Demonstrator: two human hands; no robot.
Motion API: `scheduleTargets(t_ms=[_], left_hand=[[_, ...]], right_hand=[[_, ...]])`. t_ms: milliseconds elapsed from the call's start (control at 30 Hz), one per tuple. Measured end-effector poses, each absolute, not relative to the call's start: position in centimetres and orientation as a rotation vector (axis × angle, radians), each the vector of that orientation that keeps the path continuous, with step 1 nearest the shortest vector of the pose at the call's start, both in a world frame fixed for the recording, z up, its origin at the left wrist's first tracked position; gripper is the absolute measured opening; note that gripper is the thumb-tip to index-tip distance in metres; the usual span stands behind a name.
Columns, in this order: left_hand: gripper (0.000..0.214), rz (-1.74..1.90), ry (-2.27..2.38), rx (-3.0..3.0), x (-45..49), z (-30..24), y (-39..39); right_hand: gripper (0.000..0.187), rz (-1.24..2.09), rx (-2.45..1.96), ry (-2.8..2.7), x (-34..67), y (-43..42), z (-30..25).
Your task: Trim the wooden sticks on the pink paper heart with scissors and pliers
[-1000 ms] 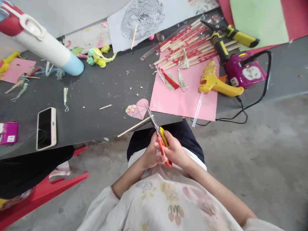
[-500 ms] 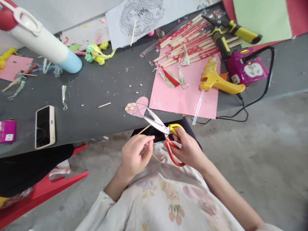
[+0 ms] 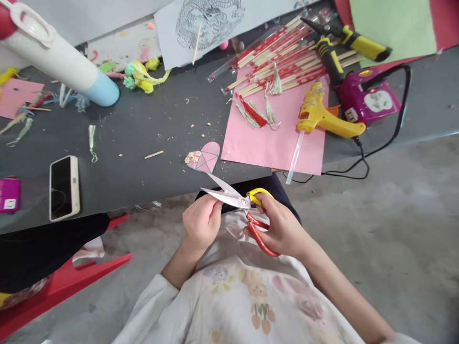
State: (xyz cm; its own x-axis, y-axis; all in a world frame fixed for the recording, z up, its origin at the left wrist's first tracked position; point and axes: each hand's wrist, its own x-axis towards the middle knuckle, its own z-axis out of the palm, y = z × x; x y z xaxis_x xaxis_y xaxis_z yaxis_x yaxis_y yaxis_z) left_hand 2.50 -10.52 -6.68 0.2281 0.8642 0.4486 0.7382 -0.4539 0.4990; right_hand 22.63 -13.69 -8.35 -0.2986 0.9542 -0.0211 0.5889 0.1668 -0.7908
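My right hand [image 3: 285, 229] grips a pair of scissors [image 3: 233, 197] by their yellow and red handles, just below the table edge above my lap. The steel blades are parted and point left. My left hand [image 3: 201, 222] is closed in a pinch right at the lower blade; what it holds is too small to make out. A pink heart-shaped paper piece [image 3: 207, 157] with small beads lies on the black table [image 3: 143, 134] just above the blades.
A phone [image 3: 63, 187] lies at the left. A pink sheet [image 3: 272, 138], a yellow glue gun [image 3: 322, 117], a purple power strip [image 3: 369, 100], a bundle of sticks [image 3: 287, 55] and tassels are at the right. A white-blue bottle [image 3: 60, 62] lies at the back left. A red stool [image 3: 71, 282] stands lower left.
The scissors were shut and upright with both hands together. The blades have opened and swung to point left, and my left hand has moved apart and then up to the blades.
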Motion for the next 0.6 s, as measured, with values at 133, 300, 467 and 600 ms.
scheduleTargets(t_ms=[133, 300, 467, 600], left_hand=[[0.019, 1.027, 1.492, 2.333, 2.49, -6.44, -10.57], [0.02, 1.026, 1.472, 2.341, 2.53, -6.08, -10.55], [0.019, 1.011, 1.483, 2.343, 2.49, -5.93, -10.51], [0.018, 1.01, 1.432, 2.387, 2.37, -6.1, -10.38]], right_hand=[[0.056, 1.011, -1.406, -1.991, 22.95, -13.68, -8.19], [0.055, 1.124, -1.385, -1.978, 23.08, -13.61, -7.83], [0.049, 1.192, -1.352, -1.951, 23.05, -13.55, -7.77], [0.041, 1.229, -1.373, -1.947, 22.94, -13.51, -7.72]])
